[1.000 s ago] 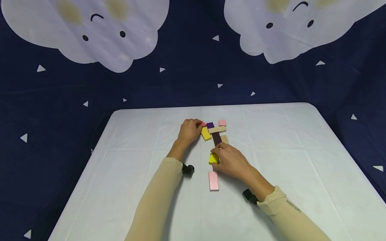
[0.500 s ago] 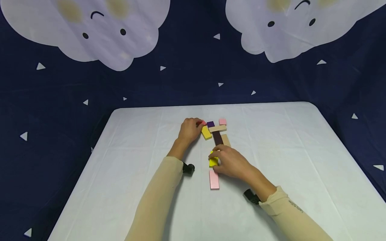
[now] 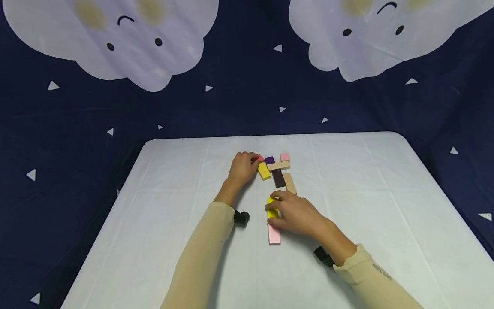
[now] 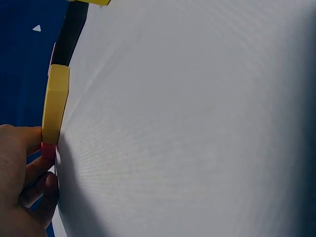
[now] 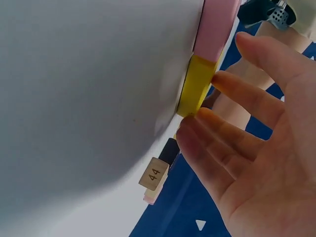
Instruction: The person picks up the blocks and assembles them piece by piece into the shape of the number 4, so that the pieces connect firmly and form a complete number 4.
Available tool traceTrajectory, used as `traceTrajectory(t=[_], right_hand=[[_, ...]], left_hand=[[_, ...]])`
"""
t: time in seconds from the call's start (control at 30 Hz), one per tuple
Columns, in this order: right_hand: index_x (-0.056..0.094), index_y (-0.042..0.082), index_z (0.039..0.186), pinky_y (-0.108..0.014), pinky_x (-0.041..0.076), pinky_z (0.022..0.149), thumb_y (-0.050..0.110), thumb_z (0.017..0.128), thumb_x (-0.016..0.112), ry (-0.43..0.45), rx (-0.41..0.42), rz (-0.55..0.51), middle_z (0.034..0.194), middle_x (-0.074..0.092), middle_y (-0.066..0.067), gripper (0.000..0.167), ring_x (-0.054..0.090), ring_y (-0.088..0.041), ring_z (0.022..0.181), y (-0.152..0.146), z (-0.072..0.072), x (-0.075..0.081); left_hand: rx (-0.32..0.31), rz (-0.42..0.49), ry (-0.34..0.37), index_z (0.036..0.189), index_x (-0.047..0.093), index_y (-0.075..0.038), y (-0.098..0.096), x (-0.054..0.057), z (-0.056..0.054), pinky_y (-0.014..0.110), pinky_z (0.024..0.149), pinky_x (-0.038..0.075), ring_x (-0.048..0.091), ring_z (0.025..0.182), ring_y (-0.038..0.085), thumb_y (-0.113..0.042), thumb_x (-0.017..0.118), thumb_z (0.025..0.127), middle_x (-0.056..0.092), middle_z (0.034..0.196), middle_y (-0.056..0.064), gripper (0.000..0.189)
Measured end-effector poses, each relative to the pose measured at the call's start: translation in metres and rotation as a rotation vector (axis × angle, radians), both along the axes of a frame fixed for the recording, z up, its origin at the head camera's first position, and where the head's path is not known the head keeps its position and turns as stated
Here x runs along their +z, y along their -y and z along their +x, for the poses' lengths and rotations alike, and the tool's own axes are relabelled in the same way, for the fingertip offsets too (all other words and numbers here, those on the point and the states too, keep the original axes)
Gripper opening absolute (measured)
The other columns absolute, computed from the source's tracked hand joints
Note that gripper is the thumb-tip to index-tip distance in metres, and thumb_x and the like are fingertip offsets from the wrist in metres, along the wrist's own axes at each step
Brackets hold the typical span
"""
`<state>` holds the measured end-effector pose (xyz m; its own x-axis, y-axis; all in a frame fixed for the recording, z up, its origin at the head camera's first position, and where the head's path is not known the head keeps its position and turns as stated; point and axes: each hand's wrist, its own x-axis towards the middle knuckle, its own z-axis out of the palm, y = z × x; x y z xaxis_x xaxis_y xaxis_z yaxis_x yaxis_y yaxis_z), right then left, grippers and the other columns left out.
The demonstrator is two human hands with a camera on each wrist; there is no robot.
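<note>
In the head view, my left hand point(image 3: 243, 167) pinches a small red block point(image 3: 260, 158) at the far end of the arrangement. Against that red block stands an orange-yellow block point(image 4: 56, 101). The fingers of my right hand point(image 3: 295, 210) lie extended over a bright yellow block point(image 3: 272, 210), touching its top and far end. Its near end meets a long pink block point(image 3: 274, 236); the right wrist view shows the two end to end. There, the thumb point(image 5: 252, 47) is raised off the blocks.
Beyond the right hand lie a dark brown block point(image 3: 278, 178), tan blocks point(image 3: 290, 183), a purple block point(image 3: 269, 160) and a small pink block point(image 3: 284, 157). A white table point(image 3: 173, 240) bears everything, with a dark blue cloud-patterned cloth point(image 3: 247, 107) behind.
My right hand has drawn the bright yellow block nearer, closing the gap to the long pink block and widening that to the dark brown one. The left hand stays at the red block.
</note>
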<state>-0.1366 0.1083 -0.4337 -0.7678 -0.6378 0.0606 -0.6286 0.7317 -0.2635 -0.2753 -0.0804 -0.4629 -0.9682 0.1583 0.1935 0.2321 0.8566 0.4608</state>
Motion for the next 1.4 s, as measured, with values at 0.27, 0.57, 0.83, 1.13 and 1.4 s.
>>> traceTrajectory(t=[0.27,0.57,0.83,1.13,1.4], right_hand=[[0.072,0.019,0.113,-0.043,0.052,0.071,0.041,0.083,0.070,-0.042,0.056,0.008,0.123,0.055,-0.007,0.037,0.052,-0.022,0.111,-0.003,0.008,-0.002],[0.073,0.014,0.110,-0.041,0.050,0.082,0.038,0.084,0.070,-0.072,0.087,-0.020,0.124,0.056,-0.007,0.035,0.049,-0.022,0.117,-0.007,0.014,-0.004],[0.073,0.016,0.109,-0.042,0.049,0.086,0.034,0.084,0.071,-0.044,0.101,-0.023,0.126,0.055,-0.008,0.031,0.047,-0.023,0.120,-0.007,0.016,-0.001],[0.072,0.014,0.111,-0.043,0.048,0.088,0.032,0.084,0.071,-0.037,0.100,-0.014,0.127,0.055,-0.010,0.031,0.047,-0.025,0.120,-0.006,0.018,-0.003],[0.072,0.015,0.112,-0.042,0.046,0.092,0.032,0.085,0.071,-0.040,0.107,-0.008,0.127,0.054,-0.009,0.032,0.046,-0.024,0.122,-0.004,0.018,-0.003]], left_hand=[[-0.006,-0.003,-0.002,0.113,0.072,-0.013,0.000,-0.001,0.000,0.035,0.090,0.045,0.057,0.104,0.023,-0.026,0.062,0.095,0.067,0.105,0.004,0.025],[0.002,-0.001,-0.017,0.112,0.072,-0.012,-0.004,0.002,-0.001,0.034,0.089,0.046,0.057,0.100,0.022,-0.026,0.064,0.093,0.067,0.104,0.004,0.025],[0.015,0.012,0.000,0.112,0.072,-0.012,-0.004,0.001,-0.002,0.034,0.089,0.046,0.057,0.101,0.022,-0.027,0.064,0.094,0.067,0.104,0.004,0.025],[0.029,0.054,0.043,0.114,0.073,-0.015,-0.001,-0.001,-0.002,0.036,0.091,0.045,0.056,0.103,0.021,-0.031,0.065,0.092,0.068,0.106,0.000,0.028],[0.063,0.079,0.098,0.116,0.072,-0.017,0.001,0.001,-0.004,0.036,0.094,0.044,0.056,0.106,0.021,-0.038,0.070,0.087,0.068,0.109,0.002,0.036]])
